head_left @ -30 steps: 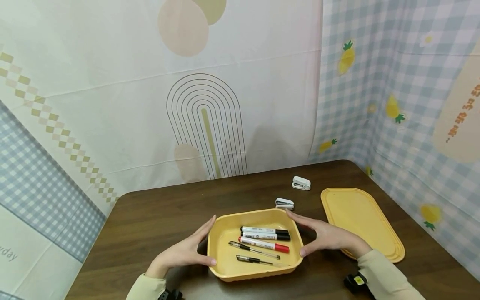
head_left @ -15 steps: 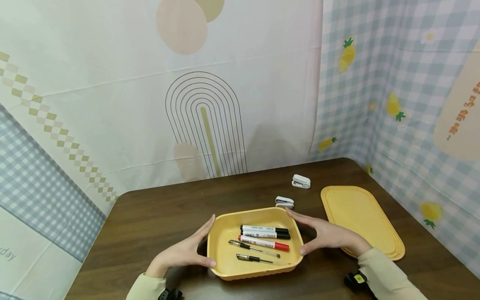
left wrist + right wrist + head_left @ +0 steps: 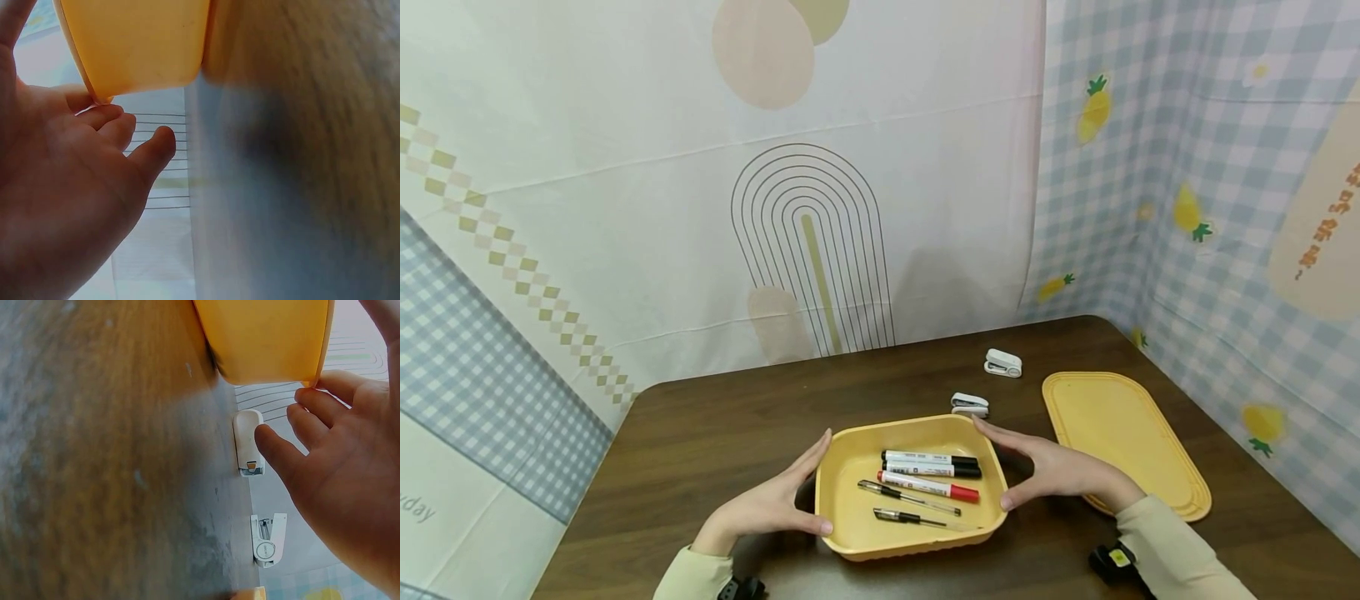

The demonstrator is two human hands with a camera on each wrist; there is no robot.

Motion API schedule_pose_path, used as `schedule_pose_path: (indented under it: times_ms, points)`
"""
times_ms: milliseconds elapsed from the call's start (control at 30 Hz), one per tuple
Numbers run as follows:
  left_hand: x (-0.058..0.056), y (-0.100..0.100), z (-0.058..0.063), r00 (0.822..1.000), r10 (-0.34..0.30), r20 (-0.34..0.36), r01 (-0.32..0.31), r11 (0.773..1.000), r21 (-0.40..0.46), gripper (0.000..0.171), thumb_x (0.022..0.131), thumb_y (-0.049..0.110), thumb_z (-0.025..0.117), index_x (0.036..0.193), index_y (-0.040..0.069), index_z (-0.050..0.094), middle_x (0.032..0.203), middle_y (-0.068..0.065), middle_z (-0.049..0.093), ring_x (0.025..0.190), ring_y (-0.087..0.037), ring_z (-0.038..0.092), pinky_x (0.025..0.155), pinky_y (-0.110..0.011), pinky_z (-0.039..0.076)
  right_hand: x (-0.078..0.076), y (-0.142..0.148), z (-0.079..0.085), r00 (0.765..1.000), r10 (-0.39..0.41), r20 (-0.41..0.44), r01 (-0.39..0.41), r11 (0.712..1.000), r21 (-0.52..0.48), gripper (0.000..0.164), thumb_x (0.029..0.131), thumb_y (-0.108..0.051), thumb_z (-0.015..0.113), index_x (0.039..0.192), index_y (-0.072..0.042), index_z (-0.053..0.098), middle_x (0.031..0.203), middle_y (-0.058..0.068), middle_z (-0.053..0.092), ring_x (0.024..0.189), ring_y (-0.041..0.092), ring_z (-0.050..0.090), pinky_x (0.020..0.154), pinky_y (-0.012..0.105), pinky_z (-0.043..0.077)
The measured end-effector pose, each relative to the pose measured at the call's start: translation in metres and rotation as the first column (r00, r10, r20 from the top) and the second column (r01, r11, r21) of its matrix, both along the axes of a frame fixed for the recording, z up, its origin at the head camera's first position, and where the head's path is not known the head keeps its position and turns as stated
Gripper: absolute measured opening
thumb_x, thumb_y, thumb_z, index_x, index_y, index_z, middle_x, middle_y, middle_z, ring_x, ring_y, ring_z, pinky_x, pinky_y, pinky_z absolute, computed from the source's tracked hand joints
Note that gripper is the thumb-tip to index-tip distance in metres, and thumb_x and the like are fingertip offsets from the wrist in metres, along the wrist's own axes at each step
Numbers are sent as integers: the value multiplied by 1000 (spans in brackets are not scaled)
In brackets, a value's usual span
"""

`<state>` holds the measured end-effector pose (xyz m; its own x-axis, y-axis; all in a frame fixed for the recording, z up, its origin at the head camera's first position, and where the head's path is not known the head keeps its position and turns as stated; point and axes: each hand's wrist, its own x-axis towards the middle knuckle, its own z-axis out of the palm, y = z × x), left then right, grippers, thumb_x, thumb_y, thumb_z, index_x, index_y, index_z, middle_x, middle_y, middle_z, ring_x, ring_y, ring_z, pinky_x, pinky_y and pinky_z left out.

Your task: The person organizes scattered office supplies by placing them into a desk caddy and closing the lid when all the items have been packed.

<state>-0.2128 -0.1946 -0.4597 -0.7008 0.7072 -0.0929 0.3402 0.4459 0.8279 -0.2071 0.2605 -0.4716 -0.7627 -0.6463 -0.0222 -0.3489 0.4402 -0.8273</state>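
A yellow plastic box point(image 3: 850, 521) without its lid sits on the dark table near me. Inside lie two black-capped markers point(image 3: 928, 469), a red-capped marker point(image 3: 928, 487) and two clear gel pens point(image 3: 908, 498). My left hand point(image 3: 767, 502) holds the box's left end, thumb at the near corner and index finger at the far one. At the right end my right hand point(image 3: 1060, 471) holds it likewise. Both wrist views show fingertips touching the box's rim, while the other fingers stay off its wall.
The flat yellow lid point(image 3: 1123, 437) lies on the table point(image 3: 730, 425) to the right. Behind the box are two small white staplers, one close to it point(image 3: 970, 405) and one farther back point(image 3: 1003, 363). Patterned cloths point(image 3: 955, 183) hang along the table's back and sides.
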Motion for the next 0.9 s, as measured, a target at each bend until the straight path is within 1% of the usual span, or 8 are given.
schedule_pose_path:
  times_ms: [300,533,667,767,900]
  points:
    - [-1,-1,-2,1000,3,0,-3,1000,2,116,83,27,85,163,27,1,169,-10,-3,152,-25,2,115,-23,14,0,0,1,1000,-1,-9,2,1000,9,102,84,-25,84,163,-24,18,167,0,16,148,34,19,111,66,25]
    - [0,-2,-1,1000,7,5,-7,1000,2,115,84,26,84,163,27,1,169,-9,-2,152,-25,2,115,-23,14,0,-1,5,999,3,-33,-3,1000,27,103,83,-27,85,163,-23,19,167,1,17,148,34,19,113,59,27]
    - [0,-2,0,1000,6,15,-7,1000,6,115,84,26,84,163,28,1,169,-9,-2,152,-25,2,116,-24,14,-1,1,7,997,-5,-74,8,999,39,104,82,-30,86,163,-22,20,166,3,19,148,34,20,112,62,28]
    - [0,-1,1,1000,4,20,-4,1000,7,115,83,26,85,163,28,1,169,-9,-2,152,-25,2,116,-25,15,-2,3,11,992,-37,-122,42,998,38,106,80,-33,87,163,-23,22,166,6,22,148,35,22,110,66,28]
    - [0,-1,1,1000,8,12,-9,1000,6,115,83,29,85,163,27,3,169,-9,0,152,-25,3,116,-26,15,-4,8,19,979,-87,-184,95,995,35,106,79,-35,87,162,-25,23,165,5,24,146,36,26,108,67,30]
